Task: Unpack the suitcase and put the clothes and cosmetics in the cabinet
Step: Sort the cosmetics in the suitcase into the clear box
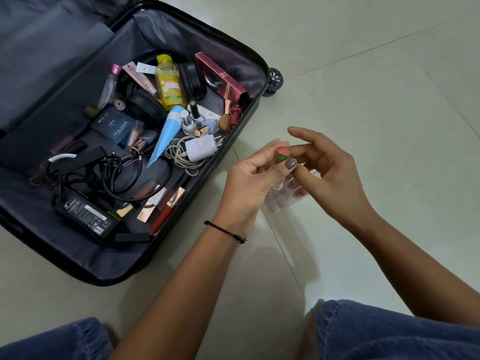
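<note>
Your left hand pinches a small pink pot between thumb and fingertips, held over the floor just right of the open suitcase. Your right hand is beside it with its fingers loosely bent near the pot. I cannot tell whether it holds the clear pack underneath. A yellow bottle, a blue tube and cables lie in the suitcase.

Soft even light, faint shadows, wide-angle edge bending.
</note>
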